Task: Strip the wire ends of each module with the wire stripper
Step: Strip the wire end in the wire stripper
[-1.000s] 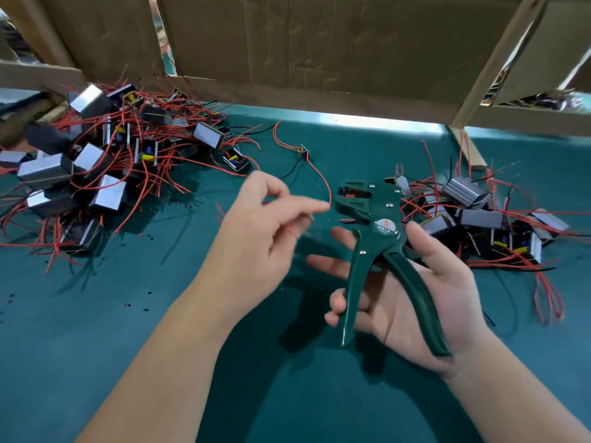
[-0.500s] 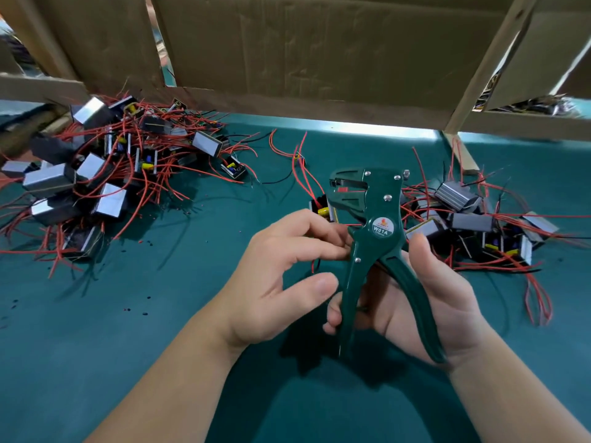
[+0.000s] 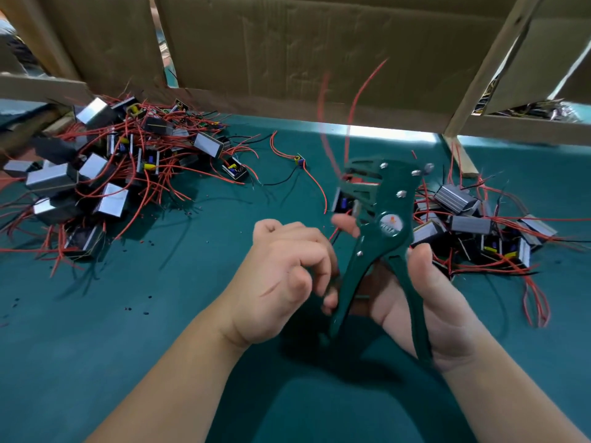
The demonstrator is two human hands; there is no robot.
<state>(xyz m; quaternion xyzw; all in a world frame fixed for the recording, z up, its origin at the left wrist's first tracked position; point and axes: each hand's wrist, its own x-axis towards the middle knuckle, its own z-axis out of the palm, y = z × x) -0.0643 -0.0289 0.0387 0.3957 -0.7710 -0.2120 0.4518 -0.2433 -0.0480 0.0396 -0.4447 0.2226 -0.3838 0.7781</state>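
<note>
While the right hand (image 3: 428,308) clasps the wire stripper (image 3: 391,225) above the surface (image 3: 144,346) and the left hand (image 3: 281,276) pinches a module (image 3: 342,201) beside its head, the blurred red wires (image 3: 353,100) could whip out of the jaws, so a squeeze might miss or nick an end

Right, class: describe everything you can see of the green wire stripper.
The wire stripper is dark green, seemingly painted metal, with silver rivets, a round pale label at the pivot and a red part inside its head. It is held nearly upright above the teal mat, head up, handles spread downward. The right hand grips both handles. The left hand holds a small module against the head's left side, and blurred red wires rise from there.
</note>
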